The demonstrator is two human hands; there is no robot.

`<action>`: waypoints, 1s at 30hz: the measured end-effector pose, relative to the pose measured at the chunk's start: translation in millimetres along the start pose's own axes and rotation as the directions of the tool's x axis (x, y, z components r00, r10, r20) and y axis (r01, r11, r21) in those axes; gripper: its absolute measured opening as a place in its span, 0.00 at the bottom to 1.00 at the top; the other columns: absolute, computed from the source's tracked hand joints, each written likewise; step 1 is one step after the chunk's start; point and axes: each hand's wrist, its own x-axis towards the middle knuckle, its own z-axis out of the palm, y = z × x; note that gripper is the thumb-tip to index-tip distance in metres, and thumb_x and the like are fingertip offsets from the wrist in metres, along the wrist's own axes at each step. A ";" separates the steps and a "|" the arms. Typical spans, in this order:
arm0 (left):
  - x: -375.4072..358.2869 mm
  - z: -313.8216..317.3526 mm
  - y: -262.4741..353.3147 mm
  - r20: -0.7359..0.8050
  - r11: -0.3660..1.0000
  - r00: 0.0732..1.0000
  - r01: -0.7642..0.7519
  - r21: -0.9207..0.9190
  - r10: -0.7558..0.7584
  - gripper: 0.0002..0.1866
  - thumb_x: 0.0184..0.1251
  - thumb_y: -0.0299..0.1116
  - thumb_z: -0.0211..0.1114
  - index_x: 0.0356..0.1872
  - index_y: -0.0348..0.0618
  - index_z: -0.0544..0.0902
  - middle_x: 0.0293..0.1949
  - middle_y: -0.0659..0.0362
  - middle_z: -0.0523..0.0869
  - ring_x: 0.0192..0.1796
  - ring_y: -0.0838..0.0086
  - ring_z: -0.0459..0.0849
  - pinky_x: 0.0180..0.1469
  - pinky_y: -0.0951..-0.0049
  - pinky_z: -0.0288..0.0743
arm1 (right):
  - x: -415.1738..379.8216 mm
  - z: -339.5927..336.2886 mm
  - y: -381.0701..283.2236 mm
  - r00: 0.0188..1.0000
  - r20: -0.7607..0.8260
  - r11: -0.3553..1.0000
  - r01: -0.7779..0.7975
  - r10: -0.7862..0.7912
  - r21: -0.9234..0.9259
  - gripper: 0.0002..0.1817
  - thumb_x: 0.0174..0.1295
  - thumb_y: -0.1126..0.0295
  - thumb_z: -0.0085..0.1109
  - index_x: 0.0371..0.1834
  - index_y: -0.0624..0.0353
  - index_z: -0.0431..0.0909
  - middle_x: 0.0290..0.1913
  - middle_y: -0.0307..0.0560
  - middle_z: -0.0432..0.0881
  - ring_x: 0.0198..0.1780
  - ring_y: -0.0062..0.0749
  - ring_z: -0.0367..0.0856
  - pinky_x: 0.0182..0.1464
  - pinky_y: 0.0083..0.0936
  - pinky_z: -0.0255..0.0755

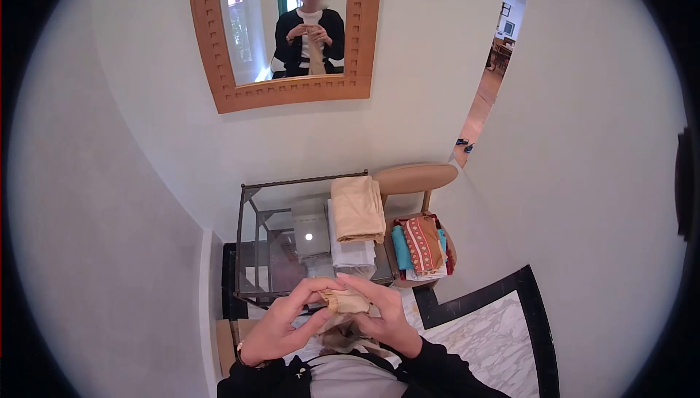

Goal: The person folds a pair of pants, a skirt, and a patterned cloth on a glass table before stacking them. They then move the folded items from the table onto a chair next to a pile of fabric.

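A beige cloth (350, 302) is bunched between my two hands, close in front of my body. My left hand (295, 318) pinches its left end, where the fabric lies in small gathered folds. The right end is gripped by my right hand (379, 310), thumb below and fingers on top. Below my hands the cloth hangs down, partly hidden by them; the mirror reflection also shows it hanging. Just beyond lies a folded beige cloth (357, 208) on top of folded white cloth (351, 254), on a glass-topped table.
The glass table (273, 270) has a dark metal frame. To its right, a chair (415, 178) carries a pile of folded patterned and turquoise fabrics (423, 246). A wood-framed mirror (295, 98) hangs on the wall ahead. Marble flooring (496, 332) with a black border is at lower right.
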 end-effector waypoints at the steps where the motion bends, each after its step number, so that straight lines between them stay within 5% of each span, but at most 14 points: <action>1: 0.4 0.8 0.4 -0.022 0.999 1.000 0.014 0.029 -0.014 0.21 0.69 0.22 0.58 0.62 0.33 0.68 0.56 0.51 0.77 0.59 0.68 0.79 0.62 0.70 0.70 | -0.4 0.2 -0.1 1.000 -0.015 1.000 0.022 -0.022 -0.016 0.34 0.42 0.85 0.60 0.59 0.59 0.77 0.54 0.50 0.82 0.45 0.44 0.85 0.45 0.31 0.79; 8: 1.7 5.6 13.7 -0.013 0.968 1.000 0.027 0.251 -0.025 0.18 0.62 0.29 0.69 0.52 0.36 0.78 0.44 0.53 0.80 0.50 0.62 0.82 0.57 0.69 0.72 | 4.6 -13.5 -11.6 0.967 -0.127 0.955 0.189 -0.222 -0.230 0.25 0.45 0.84 0.62 0.51 0.59 0.83 0.43 0.48 0.84 0.40 0.40 0.84 0.41 0.26 0.78; 10: 6.5 2.1 25.5 0.091 0.895 0.996 -0.033 0.444 -0.008 0.16 0.60 0.32 0.71 0.48 0.36 0.80 0.42 0.55 0.80 0.46 0.61 0.81 0.55 0.68 0.72 | -3.0 -19.7 -14.6 0.988 -0.094 0.986 0.110 -0.122 -0.121 0.23 0.46 0.85 0.62 0.49 0.60 0.84 0.40 0.48 0.83 0.38 0.39 0.83 0.40 0.27 0.77; 13: 10.4 1.2 4.1 0.078 0.869 0.991 -0.131 0.478 0.106 0.14 0.61 0.32 0.70 0.44 0.35 0.81 0.38 0.56 0.78 0.42 0.62 0.78 0.52 0.65 0.71 | -2.6 -29.8 -23.0 1.000 -0.003 0.999 0.017 -0.017 0.036 0.20 0.49 0.86 0.60 0.47 0.62 0.84 0.36 0.49 0.83 0.35 0.38 0.81 0.38 0.27 0.75; 17: 26.9 5.7 -24.5 0.163 0.951 0.969 -0.218 0.218 0.185 0.12 0.62 0.29 0.68 0.43 0.33 0.80 0.40 0.55 0.79 0.44 0.62 0.78 0.48 0.66 0.72 | 1.0 -40.2 -22.7 0.998 0.051 0.990 -0.055 0.049 0.133 0.16 0.55 0.86 0.57 0.47 0.65 0.82 0.35 0.48 0.80 0.37 0.33 0.80 0.41 0.24 0.73; 21: 24.2 4.7 -35.7 0.122 0.974 0.985 -0.142 0.175 0.122 0.10 0.63 0.26 0.66 0.42 0.32 0.80 0.37 0.52 0.80 0.37 0.64 0.79 0.42 0.70 0.73 | -2.6 -40.7 -19.2 0.888 0.084 0.785 -0.441 0.452 0.435 0.16 0.62 0.83 0.53 0.53 0.66 0.78 0.39 0.44 0.78 0.43 0.25 0.76 0.49 0.19 0.68; 27: 20.6 8.7 -15.2 -0.013 0.955 0.993 -0.111 0.274 0.119 0.07 0.62 0.23 0.64 0.39 0.32 0.81 0.29 0.53 0.80 0.28 0.67 0.78 0.32 0.73 0.72 | 2.0 -54.3 -28.1 0.935 0.207 0.934 -0.322 0.289 0.151 0.13 0.61 0.82 0.58 0.49 0.64 0.81 0.39 0.46 0.82 0.41 0.31 0.79 0.47 0.22 0.71; 30: 16.7 8.1 -14.5 -0.034 0.950 0.990 -0.118 0.291 0.134 0.08 0.61 0.27 0.67 0.38 0.34 0.81 0.28 0.53 0.80 0.27 0.69 0.76 0.30 0.74 0.71 | -1.2 -57.8 -23.5 0.955 0.087 0.954 -0.290 0.283 0.076 0.11 0.58 0.83 0.58 0.44 0.66 0.83 0.39 0.47 0.84 0.40 0.34 0.81 0.44 0.24 0.73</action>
